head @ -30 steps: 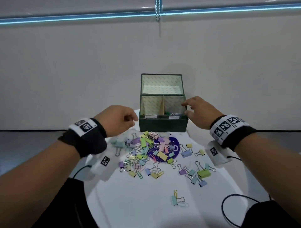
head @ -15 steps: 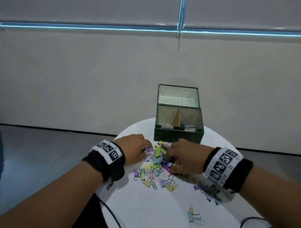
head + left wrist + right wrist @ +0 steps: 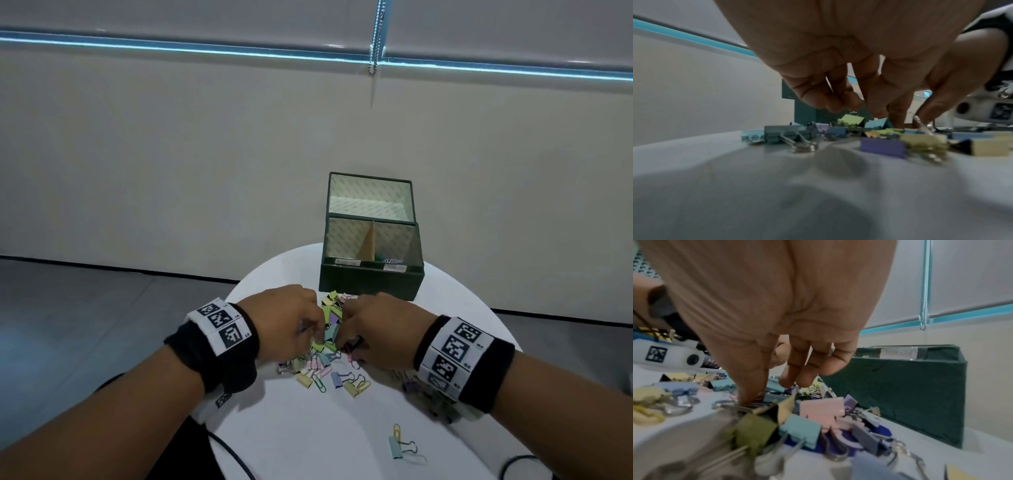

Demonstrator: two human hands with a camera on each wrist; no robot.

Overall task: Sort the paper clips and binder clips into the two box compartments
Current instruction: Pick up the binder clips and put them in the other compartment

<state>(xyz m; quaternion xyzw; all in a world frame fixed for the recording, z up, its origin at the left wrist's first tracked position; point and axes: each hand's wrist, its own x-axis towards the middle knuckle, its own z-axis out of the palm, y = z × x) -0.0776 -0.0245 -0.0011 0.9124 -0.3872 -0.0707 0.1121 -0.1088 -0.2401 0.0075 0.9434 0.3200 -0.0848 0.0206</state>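
Clip pile (image 3: 325,346), before box (image 3: 371,281): left hand (image 3: 287,325), right hand (image 3: 380,332) curled into it; grasp cannot be told. Advice: lift one kind only, shaking off tangles.

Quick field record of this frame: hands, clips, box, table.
left hand: over the clip pile, fingers curled down into it; what it grips is not clear
right hand: over the pile, fingertips down among clips; grip not clear
pile: mixed pastel binder and paper clips, in front of the box
box: green, lid open, divider upright; a few clips in the right compartment
stray clips: near table edge, apart from pile
table: white, round
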